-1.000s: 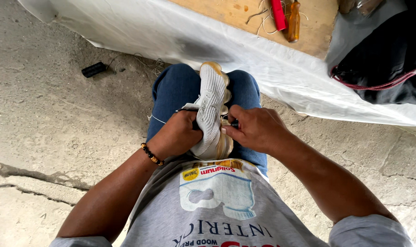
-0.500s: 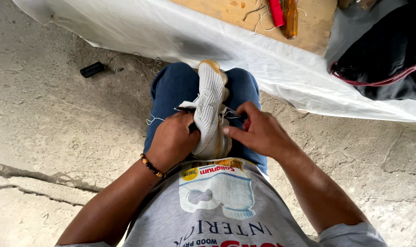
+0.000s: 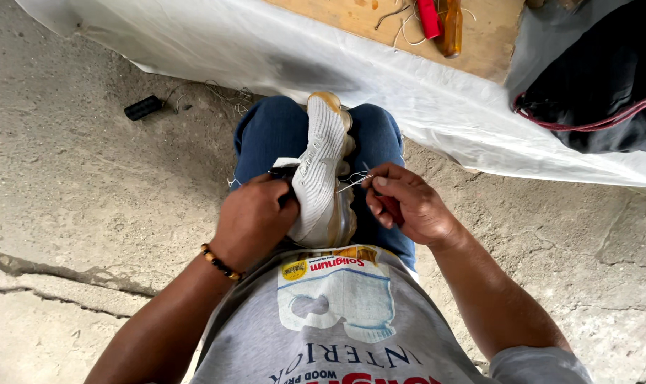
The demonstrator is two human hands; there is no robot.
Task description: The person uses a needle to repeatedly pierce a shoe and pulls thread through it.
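Shoe (image 3: 321, 167) lengthwise between knees, toe away, hands (image 3: 250, 222) gripping

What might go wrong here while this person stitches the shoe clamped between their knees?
The right hand pulls a thin thread taut near the white shoe; it might snap or cut into fingers. A tool seems gripped in that hand, close to the left hand steadying the shoe, so a slip could jab it. The shoe, held only between the knees, may twist loose.
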